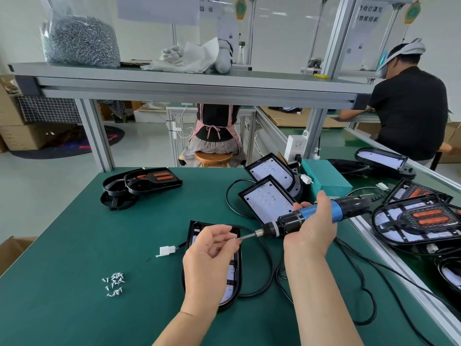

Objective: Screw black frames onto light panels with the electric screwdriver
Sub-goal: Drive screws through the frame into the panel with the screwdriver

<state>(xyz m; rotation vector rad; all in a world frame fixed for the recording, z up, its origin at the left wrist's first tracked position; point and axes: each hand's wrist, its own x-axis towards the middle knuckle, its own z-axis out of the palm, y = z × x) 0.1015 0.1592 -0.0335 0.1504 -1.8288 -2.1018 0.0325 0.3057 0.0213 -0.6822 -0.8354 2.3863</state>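
One silver screw (235, 237) pinched by left hand (212, 248) at bit of blue electric screwdriver (311, 216), gripped by right hand (311, 229), above black-edged light panel (234, 274). Fastening apparently not begun.

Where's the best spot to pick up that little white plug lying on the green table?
I'd pinch the white plug by its blocky body, coming from above: it lies flat on the table, and its black wire leaves the right end, so the long sides are free.

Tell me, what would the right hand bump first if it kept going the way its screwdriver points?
Probably the left hand, which pinches a small silver screw right at the bit of the blue-and-black electric screwdriver the right hand grips.
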